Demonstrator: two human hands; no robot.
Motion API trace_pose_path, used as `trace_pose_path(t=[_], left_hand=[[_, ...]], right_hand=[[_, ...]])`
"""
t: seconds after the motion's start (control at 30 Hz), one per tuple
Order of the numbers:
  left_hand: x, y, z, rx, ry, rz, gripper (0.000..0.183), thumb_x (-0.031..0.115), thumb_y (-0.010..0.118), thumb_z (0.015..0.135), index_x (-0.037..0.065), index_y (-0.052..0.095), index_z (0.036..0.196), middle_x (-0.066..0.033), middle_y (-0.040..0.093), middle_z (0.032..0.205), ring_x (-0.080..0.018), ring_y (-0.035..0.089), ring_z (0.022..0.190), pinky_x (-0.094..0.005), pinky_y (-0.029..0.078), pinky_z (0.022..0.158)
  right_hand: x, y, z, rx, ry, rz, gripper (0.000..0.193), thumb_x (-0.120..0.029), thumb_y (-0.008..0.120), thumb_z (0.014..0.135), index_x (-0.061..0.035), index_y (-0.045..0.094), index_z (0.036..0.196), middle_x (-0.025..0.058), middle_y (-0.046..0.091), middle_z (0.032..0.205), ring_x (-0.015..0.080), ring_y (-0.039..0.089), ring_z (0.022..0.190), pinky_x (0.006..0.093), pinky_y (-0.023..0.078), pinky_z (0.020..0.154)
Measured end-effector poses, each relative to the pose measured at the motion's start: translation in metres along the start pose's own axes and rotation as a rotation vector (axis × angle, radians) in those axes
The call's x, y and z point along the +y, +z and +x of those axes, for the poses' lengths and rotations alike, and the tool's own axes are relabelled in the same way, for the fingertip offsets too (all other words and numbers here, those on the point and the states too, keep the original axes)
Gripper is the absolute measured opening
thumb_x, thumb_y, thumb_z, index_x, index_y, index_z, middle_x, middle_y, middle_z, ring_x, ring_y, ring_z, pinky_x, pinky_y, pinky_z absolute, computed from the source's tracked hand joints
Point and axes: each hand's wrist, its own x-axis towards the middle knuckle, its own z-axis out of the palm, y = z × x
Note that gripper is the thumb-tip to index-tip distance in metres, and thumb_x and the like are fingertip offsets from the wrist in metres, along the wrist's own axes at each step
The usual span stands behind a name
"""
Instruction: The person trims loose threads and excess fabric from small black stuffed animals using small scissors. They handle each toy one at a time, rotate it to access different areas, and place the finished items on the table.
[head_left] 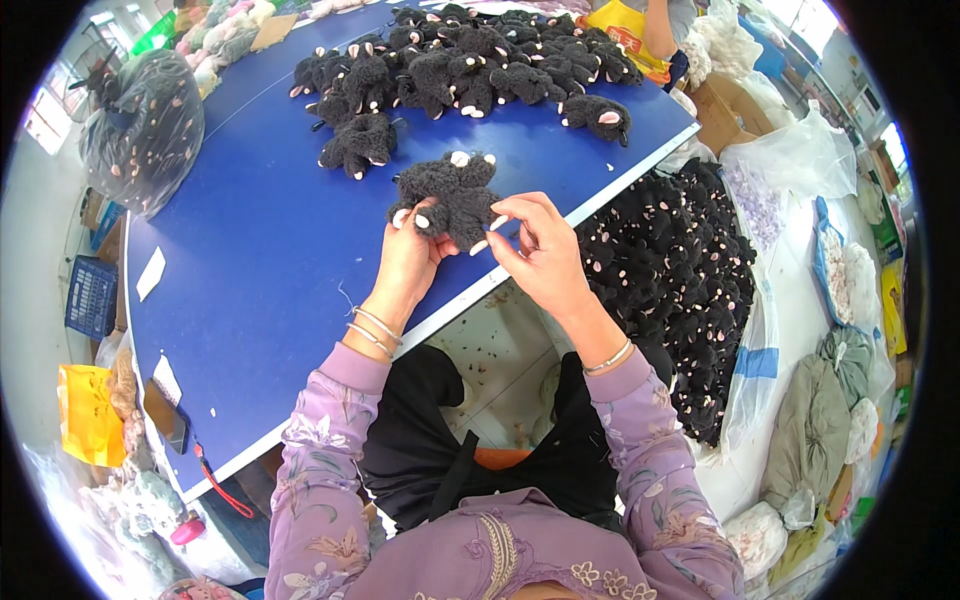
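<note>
We hold a fuzzy black plush toy [455,195] with smooth, pale paw tips over the flat blue tabletop [270,270], near its light edging. Our left grip [408,255] clasps its lower left; our right grip [543,252], fingers curled, pinches its right side. Our forearms angle inward. Beyond lie heaped plush toys [430,75], similarly woolly.

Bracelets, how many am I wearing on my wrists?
3. Left wrist: one bracelet nearer the hand, a second bracelet nearer the cuff. Right wrist: a third bracelet. Others could be hidden under the sleeves.
</note>
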Motion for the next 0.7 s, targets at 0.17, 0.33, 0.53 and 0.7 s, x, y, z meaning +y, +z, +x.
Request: trace_pose_path(t=[0.17, 0.33, 0.53, 0.7], left_hand=[[0.0, -0.005, 0.0, -0.071, -0.039, 0.019, 0.022, 0.021, 0.048, 0.098, 0.001, 0.057, 0.101, -0.0094, 0.065, 0.083, -0.0157, 0.064, 0.063, -0.0273, 0.055, 0.051], [0.001, -0.004, -0.001, -0.074, -0.072, 0.002, 0.024, 0.021, 0.048, 0.098, 0.0, 0.055, 0.107, -0.0105, 0.066, 0.086, -0.0178, 0.067, 0.069, -0.0291, 0.058, 0.055], [0.003, 0.01, -0.009, -0.052, 0.098, -0.004, 0.025, 0.016, 0.049, 0.097, -0.001, 0.053, 0.115, -0.0124, 0.063, 0.104, -0.0213, 0.067, 0.084, -0.0306, 0.059, 0.061], [0.0, 0.006, -0.005, -0.11, 0.074, -0.047, 0.026, 0.016, 0.048, 0.097, 0.0, 0.052, 0.117, -0.0122, 0.063, 0.106, -0.0218, 0.066, 0.087, -0.0304, 0.059, 0.061]], right_hand=[[0.001, 0.0, 0.0, -0.01, 0.023, -0.059, 0.034, 0.0, 0.071, 0.074, -0.0082, 0.061, 0.106, 0.0051, 0.059, 0.094, 0.0108, 0.05, 0.058, 0.0253, 0.044, 0.053], [0.003, 0.002, -0.002, 0.022, 0.087, -0.039, 0.026, -0.002, 0.07, 0.079, -0.0056, 0.061, 0.103, 0.0035, 0.061, 0.087, 0.0082, 0.051, 0.059, 0.0242, 0.044, 0.054], [0.011, 0.007, -0.003, 0.177, 0.388, 0.359, 0.013, -0.007, 0.065, 0.088, 0.001, 0.06, 0.097, 0.0022, 0.062, 0.082, 0.0031, 0.051, 0.065, 0.0188, 0.043, 0.061], [0.009, 0.01, -0.004, 0.206, 0.288, 0.449, 0.014, -0.004, 0.065, 0.087, -0.0003, 0.058, 0.099, -0.0006, 0.06, 0.081, 0.0013, 0.048, 0.063, 0.0173, 0.041, 0.06]])
